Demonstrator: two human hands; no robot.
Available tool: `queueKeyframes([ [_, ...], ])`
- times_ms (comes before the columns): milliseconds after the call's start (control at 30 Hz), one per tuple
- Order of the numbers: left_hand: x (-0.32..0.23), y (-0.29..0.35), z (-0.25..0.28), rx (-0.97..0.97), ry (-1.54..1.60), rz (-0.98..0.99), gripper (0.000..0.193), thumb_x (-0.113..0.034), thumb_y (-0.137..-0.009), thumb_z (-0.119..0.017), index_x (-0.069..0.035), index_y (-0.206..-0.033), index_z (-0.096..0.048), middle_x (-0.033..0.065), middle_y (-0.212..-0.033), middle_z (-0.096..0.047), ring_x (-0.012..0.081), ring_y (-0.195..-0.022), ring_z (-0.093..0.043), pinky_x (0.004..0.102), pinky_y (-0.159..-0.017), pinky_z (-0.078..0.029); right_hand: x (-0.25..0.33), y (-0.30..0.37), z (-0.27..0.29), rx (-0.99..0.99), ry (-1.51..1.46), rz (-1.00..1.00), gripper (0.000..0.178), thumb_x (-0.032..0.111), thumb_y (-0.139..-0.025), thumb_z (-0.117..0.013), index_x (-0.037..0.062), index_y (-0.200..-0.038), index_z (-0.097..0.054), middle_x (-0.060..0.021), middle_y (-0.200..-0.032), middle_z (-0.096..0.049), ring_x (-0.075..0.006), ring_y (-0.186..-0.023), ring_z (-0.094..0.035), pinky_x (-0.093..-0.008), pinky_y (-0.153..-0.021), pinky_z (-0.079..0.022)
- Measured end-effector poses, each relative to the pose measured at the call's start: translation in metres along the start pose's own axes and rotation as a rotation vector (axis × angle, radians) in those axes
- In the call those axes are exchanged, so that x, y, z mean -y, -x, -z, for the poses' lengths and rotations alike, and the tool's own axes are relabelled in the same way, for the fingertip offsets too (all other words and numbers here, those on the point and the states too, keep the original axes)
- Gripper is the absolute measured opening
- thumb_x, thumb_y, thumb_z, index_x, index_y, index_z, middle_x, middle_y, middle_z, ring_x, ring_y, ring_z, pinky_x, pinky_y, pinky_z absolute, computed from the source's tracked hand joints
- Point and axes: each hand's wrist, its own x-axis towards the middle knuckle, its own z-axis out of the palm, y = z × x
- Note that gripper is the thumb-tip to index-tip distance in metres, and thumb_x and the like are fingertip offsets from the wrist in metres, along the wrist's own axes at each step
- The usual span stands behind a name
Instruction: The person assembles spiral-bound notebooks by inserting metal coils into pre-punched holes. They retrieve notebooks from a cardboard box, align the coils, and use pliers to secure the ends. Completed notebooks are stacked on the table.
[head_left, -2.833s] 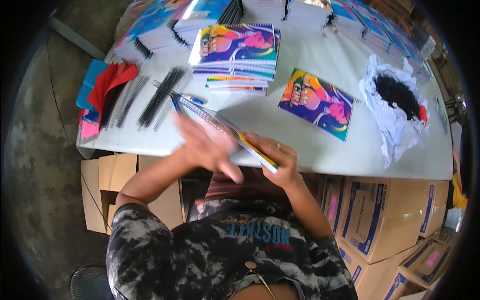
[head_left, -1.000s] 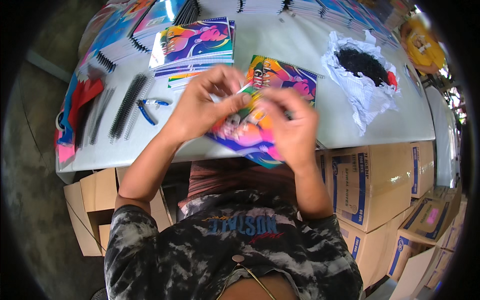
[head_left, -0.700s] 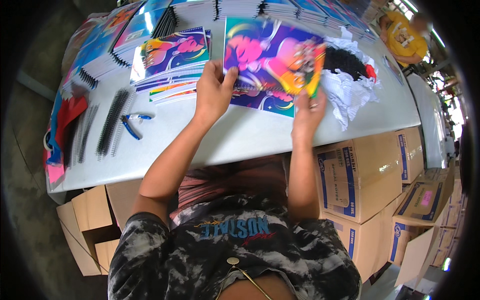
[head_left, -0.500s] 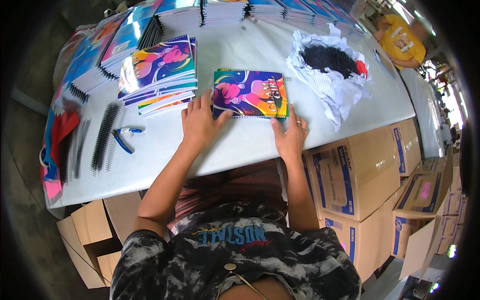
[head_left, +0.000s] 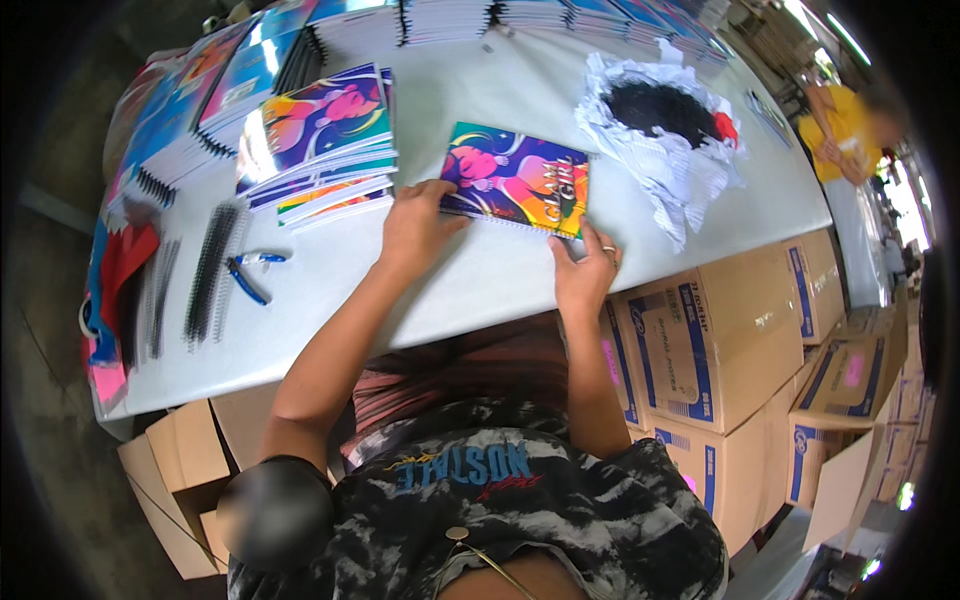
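A spiral notebook (head_left: 515,182) with a colourful purple, pink and orange cover lies slightly turned on the white table in front of me. My left hand (head_left: 418,225) grips its left edge, fingertips at the cover's side and thumb by the near edge. At the near right corner my right hand (head_left: 586,265), with a ring on one finger, holds the notebook between thumb and fingers. Left of it stands an uneven stack of matching notebooks (head_left: 320,130). Blue-handled pliers (head_left: 250,275) and several loose black wire spirals (head_left: 212,270) rest farther left.
Crumpled white paper (head_left: 660,175) cradles a tangle of black wire scraps (head_left: 660,108) at the right. Piles of blue-covered notebooks (head_left: 250,75) line the far and left sides. Cardboard boxes (head_left: 740,340) stand below the table's right edge. A person in yellow (head_left: 840,135) is beyond it.
The notebook has shifted right and turned clockwise. My left hand has moved right along with it, its fingers now drawn in at the notebook's edge. The person in yellow has moved.
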Motion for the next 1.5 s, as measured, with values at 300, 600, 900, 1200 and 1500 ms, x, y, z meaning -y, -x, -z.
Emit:
queueKeyframes([
  [300,0.038,-0.015,0.089,-0.331,-0.571,-0.123,0.037,-0.019,-0.079,-0.063,-0.003,-0.111,-0.056,0.0138,-0.11,-0.058,0.0297,-0.102,-0.053,0.0383,-0.084,-0.043,0.03,0.009,0.025,-0.19,-0.315,0.182,0.054,0.001,-0.074,-0.063,0.0013,-0.125,-0.045,-0.0165,-0.122,-0.046,-0.0305,-0.113,-0.042,-0.0394,-0.096,-0.031],
  [600,-0.055,0.082,0.119,-0.351,1.187,0.049,0.02,-0.009,-0.088,-0.053,0.003,-0.104,-0.054,0.0065,-0.093,-0.059,0.0109,-0.08,-0.054,0.026,-0.073,-0.043,0.09,0.022,0.001,0.638,-1.925,-0.505,0.061,0.024,-0.081,-0.065,0.0046,-0.13,-0.037,-0.0095,-0.122,-0.05,-0.0199,-0.112,-0.048,-0.0347,-0.095,-0.038],
  [900,0.043,0.096,0.078,-0.2,0.754,0.397,0.048,0.006,-0.074,-0.052,0.0,-0.12,-0.038,0.0095,-0.108,-0.052,0.0192,-0.099,-0.052,0.0329,-0.086,-0.042,0.086,0.009,-0.013,0.905,-1.126,0.054,0.015,0.007,-0.079,-0.067,0.0002,-0.092,-0.064,-0.0033,-0.082,-0.065,-0.0067,-0.076,-0.058,-0.0221,-0.068,-0.047],
  [1200,0.161,0.071,0.165,-0.137,-0.576,0.623,0.025,-0.025,-0.082,-0.057,-0.003,-0.094,-0.06,0.0156,-0.097,-0.06,0.0312,-0.088,-0.058,0.0382,-0.075,-0.045,0.079,0.003,-0.017,0.919,-1.068,0.124,0.02,0.001,-0.078,-0.065,-0.0007,-0.098,-0.062,-0.0044,-0.089,-0.066,-0.0091,-0.08,-0.06,-0.0247,-0.072,-0.049],
  [1500,0.065,0.062,0.192,-0.03,0.54,0.26,0.028,-0.021,-0.09,-0.043,0.0,-0.105,-0.054,0.0003,-0.07,-0.045,0.0069,-0.064,-0.038,0.0212,-0.059,-0.035,0.09,-0.007,-0.008,0.764,-1.101,0.203,0.027,0.003,-0.081,-0.064,-0.002,-0.107,-0.061,-0.0067,-0.099,-0.065,-0.0064,-0.083,-0.056,-0.0202,-0.074,-0.046],
])
